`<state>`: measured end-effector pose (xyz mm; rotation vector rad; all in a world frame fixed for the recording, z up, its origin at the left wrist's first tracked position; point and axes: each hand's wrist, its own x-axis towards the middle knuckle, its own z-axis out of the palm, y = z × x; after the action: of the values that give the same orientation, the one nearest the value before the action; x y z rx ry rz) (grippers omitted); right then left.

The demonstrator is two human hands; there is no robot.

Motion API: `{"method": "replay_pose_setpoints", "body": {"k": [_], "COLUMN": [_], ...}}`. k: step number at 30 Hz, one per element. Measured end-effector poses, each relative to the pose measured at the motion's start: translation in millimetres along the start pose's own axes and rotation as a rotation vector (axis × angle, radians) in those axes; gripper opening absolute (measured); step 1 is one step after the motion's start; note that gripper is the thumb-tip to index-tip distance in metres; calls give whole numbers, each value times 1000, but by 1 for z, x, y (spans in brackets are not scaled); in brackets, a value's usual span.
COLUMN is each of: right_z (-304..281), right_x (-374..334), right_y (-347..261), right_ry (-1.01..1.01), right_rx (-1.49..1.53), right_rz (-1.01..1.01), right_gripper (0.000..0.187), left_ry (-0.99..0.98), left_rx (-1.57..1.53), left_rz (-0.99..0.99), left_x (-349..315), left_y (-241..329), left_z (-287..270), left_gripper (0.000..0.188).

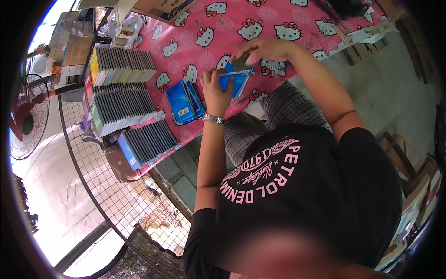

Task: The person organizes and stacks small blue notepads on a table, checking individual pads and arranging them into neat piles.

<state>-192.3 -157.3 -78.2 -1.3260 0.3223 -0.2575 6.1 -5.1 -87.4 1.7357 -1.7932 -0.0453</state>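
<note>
A blue notebook [239, 84] lies on the pink table in front of me, with a pale, spiral-looking strip [237, 72] along its upper edge. My left hand [216, 84], wearing a metal watch, is closed at the notebook's left side with its fingers curled over the edge. From above, my right hand [260, 50] pinches a small dark grey-green flat piece [239, 63] over that strip; its exact kind is not clear. Just left of my left wrist, a few more blue notebooks [180, 103] lie overlapping.
Rows of dark-spined notebooks [123, 107] stand along the left of the pink patterned tablecloth [179, 42], with a blue-covered row [151, 143] nearest. A cardboard box [162, 8] sits at the far edge. Beyond wire mesh [88, 135] at the left is a fan [29, 116].
</note>
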Motion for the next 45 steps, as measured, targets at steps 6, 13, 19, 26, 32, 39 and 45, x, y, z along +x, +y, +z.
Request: {"method": "replay_pose_setpoints", "body": {"k": [6, 13, 19, 26, 32, 39, 45], "right_z": [-4, 5, 6, 10, 8, 4, -17], "right_x": [12, 23, 28, 33, 42, 40, 14], "right_y": [7, -12, -12, -13, -10, -17, -16], "right_ry": [-74, -57, -77, 14, -55, 168, 773], "right_rx": [-77, -338, -247, -488, -410, -838, -1469], "right_rz": [-50, 131, 47, 78, 119, 133, 50], "right_gripper": [36, 41, 42, 37, 44, 42, 55], "left_ry": [-52, -127, -185, -205, -171, -209, -85], "left_rx": [-49, -192, -165, -231, -304, -329, -555], "left_rz": [-86, -124, -138, -142, -139, -223, -413], "left_x": [1, 7, 12, 14, 14, 13, 8], "left_y": [-5, -12, -12, -17, -26, -26, -26], "left_z": [-9, -14, -20, -19, -15, -19, -9], "left_gripper": [30, 29, 30, 30, 31, 26, 13]}}
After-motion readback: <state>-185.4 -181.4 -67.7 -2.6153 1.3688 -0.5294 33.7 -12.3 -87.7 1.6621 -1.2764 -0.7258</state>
